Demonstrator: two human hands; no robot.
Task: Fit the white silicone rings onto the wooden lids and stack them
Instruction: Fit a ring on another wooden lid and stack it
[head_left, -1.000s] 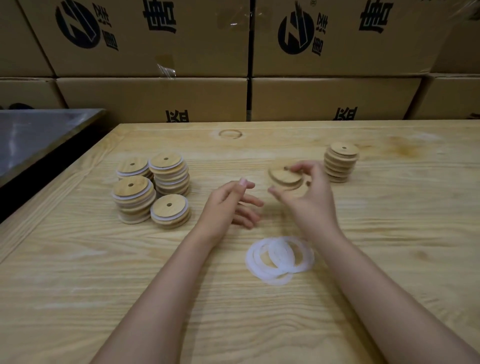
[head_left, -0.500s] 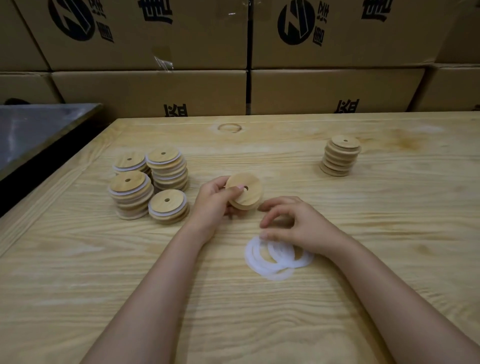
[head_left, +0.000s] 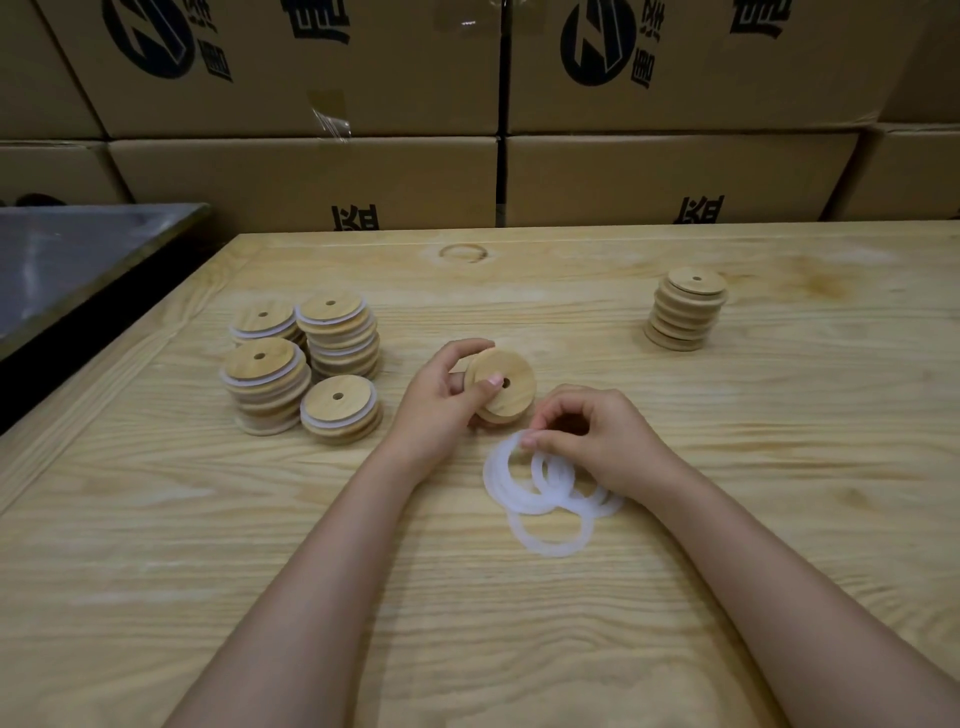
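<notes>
My left hand (head_left: 439, 397) grips a round wooden lid (head_left: 506, 387) with a centre hole, tilted up on edge above the table. Just right of it, my right hand (head_left: 597, 441) pinches the top edge of a white silicone ring (head_left: 501, 478), lifting it from a small heap of white rings (head_left: 550, 525) on the table. Several stacks of lids fitted with white rings (head_left: 306, 364) stand at the left. A stack of bare wooden lids (head_left: 685, 306) stands at the far right.
The wooden table (head_left: 779, 467) runs wide to the right and towards me. A dark metal surface (head_left: 78, 265) adjoins the table's left edge. Cardboard boxes (head_left: 623, 176) form a wall behind the table.
My right hand passed the lid to my left hand, then dropped onto the ring heap and pinched one ring. My left hand now holds the lid tilted up.
</notes>
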